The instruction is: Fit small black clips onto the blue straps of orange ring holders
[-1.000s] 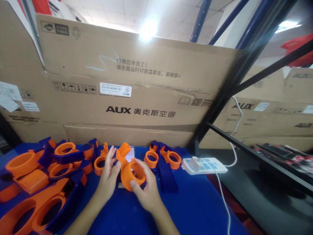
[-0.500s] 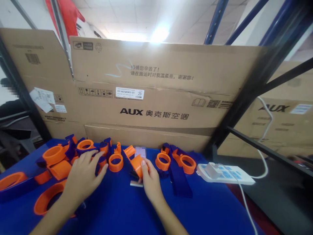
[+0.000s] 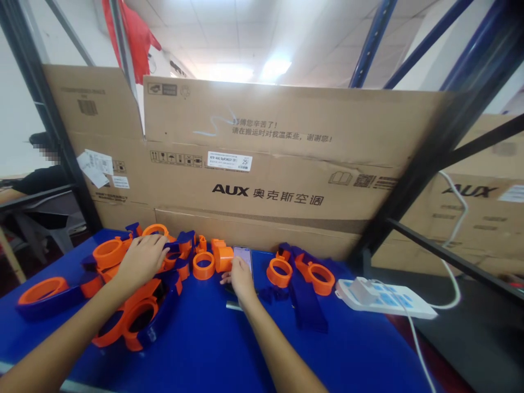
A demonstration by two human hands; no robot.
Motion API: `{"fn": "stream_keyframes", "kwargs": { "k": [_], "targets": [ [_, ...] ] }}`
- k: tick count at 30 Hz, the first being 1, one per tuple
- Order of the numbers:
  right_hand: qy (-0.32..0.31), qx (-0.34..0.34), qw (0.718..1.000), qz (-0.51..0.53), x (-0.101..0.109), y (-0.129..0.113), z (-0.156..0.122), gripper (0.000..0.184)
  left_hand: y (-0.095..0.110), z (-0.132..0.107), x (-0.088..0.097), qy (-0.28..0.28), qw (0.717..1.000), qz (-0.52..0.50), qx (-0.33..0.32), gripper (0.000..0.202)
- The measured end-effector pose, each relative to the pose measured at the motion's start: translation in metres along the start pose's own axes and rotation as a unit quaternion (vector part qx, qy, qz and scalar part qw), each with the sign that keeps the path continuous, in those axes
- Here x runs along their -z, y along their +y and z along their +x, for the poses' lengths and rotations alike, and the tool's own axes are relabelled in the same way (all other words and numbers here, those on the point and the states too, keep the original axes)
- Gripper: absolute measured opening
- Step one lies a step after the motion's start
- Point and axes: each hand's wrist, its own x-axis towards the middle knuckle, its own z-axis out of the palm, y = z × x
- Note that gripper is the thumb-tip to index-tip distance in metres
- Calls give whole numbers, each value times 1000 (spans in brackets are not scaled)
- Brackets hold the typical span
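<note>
My left hand (image 3: 144, 255) lies over the heap of orange and blue plastic pieces, beside an orange ring (image 3: 155, 230). Its fingers are stretched out and bent down a little; the thumb is hidden. My right hand (image 3: 241, 278) holds an orange ring-shaped plastic piece (image 3: 223, 258) by its right edge, thumb above and fingers curled below. That piece is turned on its side, close to another orange ring (image 3: 203, 266) standing on the blue tabletop (image 3: 204, 344). Behind my right hand lies a phone (image 3: 247, 261), partly covered. A small silver strip (image 3: 233, 305) is under my wrist.
More orange rings (image 3: 280, 272) with dark blue strips (image 3: 308, 305) lie on the right. A white power strip (image 3: 385, 299) with a plug and cable sits at the right edge. A cardboard sheet (image 3: 266, 180) stands behind, between dark metal posts. A person (image 3: 45, 164) is at far left.
My left hand has come down onto the heap. My right hand has moved the orange piece back and left, beside the standing ring, and turned it. The view has shifted left.
</note>
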Motion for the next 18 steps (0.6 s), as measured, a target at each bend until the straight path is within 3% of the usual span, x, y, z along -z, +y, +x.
{"fn": "stream_keyframes", "kwargs": {
  "k": [4,8,12,18],
  "targets": [
    [-18,-35,999,-8,-8,10,1,26,9,1,17,34,999,-18,-7,31],
    [-48,-51,998,-8,-21,16,-4,33,32,-1,33,64,995,-73,-26,29],
    [-49,-29,998,-15,-23,14,-4,28,53,-1,44,78,991,-97,-44,29],
    [-38,29,999,-24,-14,6,-12,39,68,2,55,90,983,-151,-47,29]
  ]
}}
